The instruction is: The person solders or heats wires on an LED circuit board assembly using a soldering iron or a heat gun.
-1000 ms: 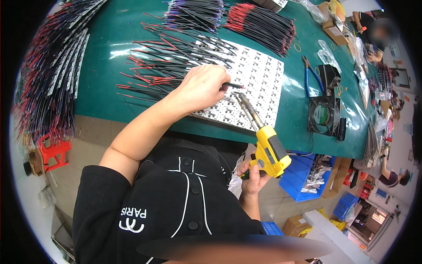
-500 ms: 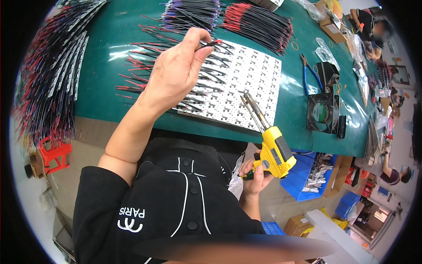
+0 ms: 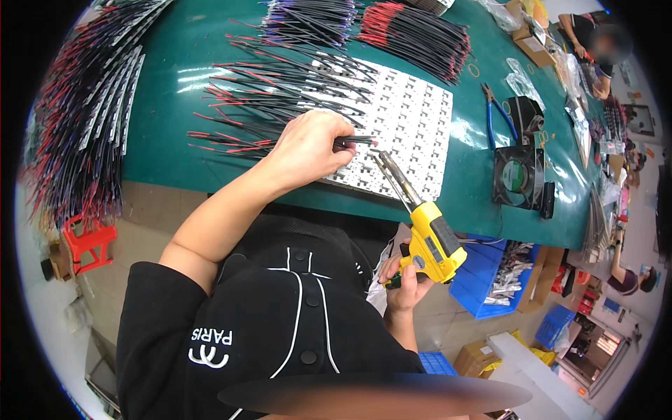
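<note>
Over the near side of the white circuit-board panel (image 3: 430, 115), my left hand (image 3: 313, 148) is closed in a pinch on a black wire (image 3: 362, 141) with a red end pointing right. My right hand (image 3: 404, 283) is wrapped round the grip of a yellow soldering gun (image 3: 435, 241). The gun's metal tip is up and left, very close to the held wire's end; whether they touch I cannot tell. Many black wires (image 3: 269, 73) with red ends lie across the panel's left part and stick out past its left edge.
Wire bundles (image 3: 413, 38) lie along the table's far side, and wired strips (image 3: 87, 112) are heaped at the left. Blue-handled pliers (image 3: 492, 115) and a black fan (image 3: 516, 178) rest at right. A blue crate (image 3: 479, 290) stands below the edge. Another person (image 3: 595, 52) is at far right.
My left hand has come down and right from the panel's far side toward its near side. The soldering gun has tilted slightly left, and its tip is now near the wire end.
</note>
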Demonstrator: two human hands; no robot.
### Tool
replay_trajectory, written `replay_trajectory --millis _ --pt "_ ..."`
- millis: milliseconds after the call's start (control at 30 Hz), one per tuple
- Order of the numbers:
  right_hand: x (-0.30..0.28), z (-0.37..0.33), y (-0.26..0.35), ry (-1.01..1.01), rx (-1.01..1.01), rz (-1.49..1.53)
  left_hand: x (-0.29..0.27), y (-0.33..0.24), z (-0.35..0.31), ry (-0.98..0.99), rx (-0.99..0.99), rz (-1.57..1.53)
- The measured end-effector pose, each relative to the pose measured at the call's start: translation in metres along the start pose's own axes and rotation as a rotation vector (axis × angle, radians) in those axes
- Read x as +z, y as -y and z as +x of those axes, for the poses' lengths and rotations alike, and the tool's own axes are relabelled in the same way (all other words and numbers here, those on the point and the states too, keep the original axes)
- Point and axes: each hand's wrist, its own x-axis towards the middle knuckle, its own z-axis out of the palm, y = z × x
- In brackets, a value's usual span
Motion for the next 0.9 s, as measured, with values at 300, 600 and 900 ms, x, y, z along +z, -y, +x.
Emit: replay_trajectory --millis 300,600,900 --pt "-0.003 -0.004 -0.006 0.053 0.007 -0.016 0.007 0.0 0.0 -0.04 0.046 0.056" --pt "0.001 -0.003 -0.004 -0.028 0.039 -0.088 0.005 -0.002 0.002 -0.002 0.017 0.083" --pt "-0.004 -0.004 -0.01 0.096 0.0 -0.077 0.005 -0.004 0.003 0.029 -0.01 0.086"
